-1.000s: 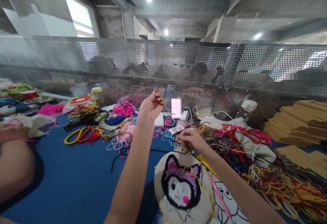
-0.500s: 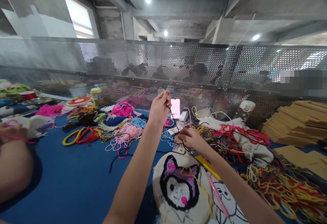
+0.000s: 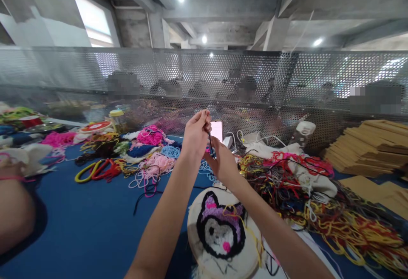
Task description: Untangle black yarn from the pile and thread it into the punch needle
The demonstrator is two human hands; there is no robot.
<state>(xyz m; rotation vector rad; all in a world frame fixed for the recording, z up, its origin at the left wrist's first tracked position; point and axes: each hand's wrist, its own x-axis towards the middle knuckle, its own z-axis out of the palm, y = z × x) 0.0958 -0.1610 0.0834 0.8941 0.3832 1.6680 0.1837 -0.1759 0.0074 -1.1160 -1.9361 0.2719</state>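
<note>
Above the middle of the blue table [image 3: 79, 224], the left hand [image 3: 195, 136] is held raised with thumb and fingertips pinched together on a thin black yarn strand [image 3: 211, 148]. The right hand [image 3: 222, 163] has been lifted since a second ago: it was then low, at the far edge of the embroidery hoop [image 3: 219, 234], and is now brought up just beside the left hand, palm half open, fingers loosely spread beneath the strand. Whether the strand is actually nipped by it cannot be told. The two hands, well apart before, are now nearly touching, so the strand is judged to be worked between them rather than drawn out long.

The strand is seen as a dark, limp thread hanging down from the pinch toward the hoop. The hoop is round, its cloth pale and taut, and a fluffy tufted cat-like face in black, purple and white, with a pink spot, is raised on it.

On the right, a tangled heap of red, yellow and dark yarn [image 3: 321, 202] is spread loosely; further right, flat brown cardboard sheets [image 3: 372, 147] are stacked. On the far left, soft pink and blue yarn bundles [image 3: 153, 145] are piled. A lit phone [image 3: 217, 130] is propped behind the hands, before a perforated metal screen [image 3: 255, 79]. At the left edge, another person's arm [image 3: 14, 211] is rested on the table.
</note>
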